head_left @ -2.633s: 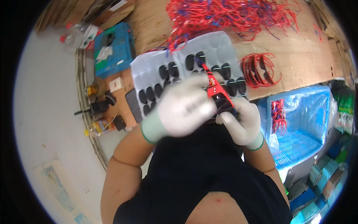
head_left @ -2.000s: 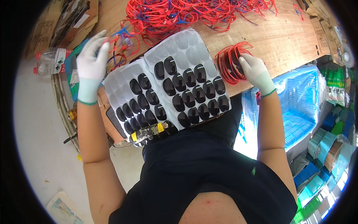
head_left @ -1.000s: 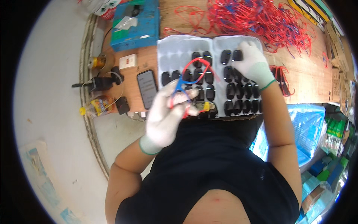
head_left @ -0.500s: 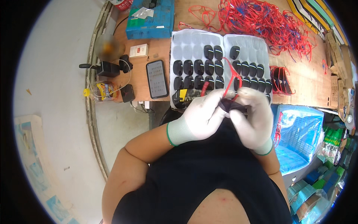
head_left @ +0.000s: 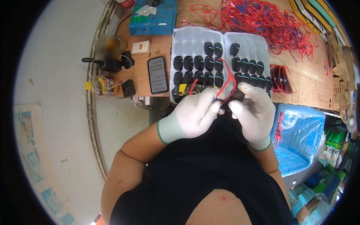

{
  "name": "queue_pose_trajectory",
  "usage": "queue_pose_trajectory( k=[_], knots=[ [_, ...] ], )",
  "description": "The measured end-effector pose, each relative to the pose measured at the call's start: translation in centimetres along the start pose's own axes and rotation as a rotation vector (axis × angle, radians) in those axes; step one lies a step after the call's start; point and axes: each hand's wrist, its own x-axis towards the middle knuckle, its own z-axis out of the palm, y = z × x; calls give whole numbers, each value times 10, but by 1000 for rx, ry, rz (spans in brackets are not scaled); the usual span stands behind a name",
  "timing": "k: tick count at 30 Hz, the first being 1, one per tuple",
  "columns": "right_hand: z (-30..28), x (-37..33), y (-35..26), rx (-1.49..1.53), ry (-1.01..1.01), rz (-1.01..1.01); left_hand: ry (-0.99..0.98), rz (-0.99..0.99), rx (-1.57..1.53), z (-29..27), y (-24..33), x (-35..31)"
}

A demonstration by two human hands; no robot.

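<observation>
Two gloved hands meet before the body at the near edge of a white tray (head_left: 247, 42) on the bench (head_left: 307, 80). The left hand (head_left: 195, 114) keeps a narrow grip, pinching a red glasses frame (head_left: 230, 79) that slants up over the tray; the right hand (head_left: 258, 115) has its grip on a dark lens (head_left: 237, 96) beside the frame's lower end. Fingers hide whether lens and frame touch. Handling this well probably means steadying the thin frame close to its rim, holding the lens by its edges, and pressing evenly with the thumbs.
</observation>
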Motion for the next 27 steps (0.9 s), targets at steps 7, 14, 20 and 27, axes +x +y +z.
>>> queue_pose_trajectory(
  k=[7, 14, 20, 27],
  knots=[
    [0, -1, 8, 251, 21, 153, -9, 67, -48, 6, -4, 0],
    [-16, 10, 21, 759, -318, 512, -132, 199, -149, -6, 2, 1],
    [-3, 12, 17, 639, -210, 566, 67, 201, -42, -3, 12, -2],
    [6, 9, -3, 585, -125, 556, 168, 369, 112, -4, 15, 3]
  ],
)
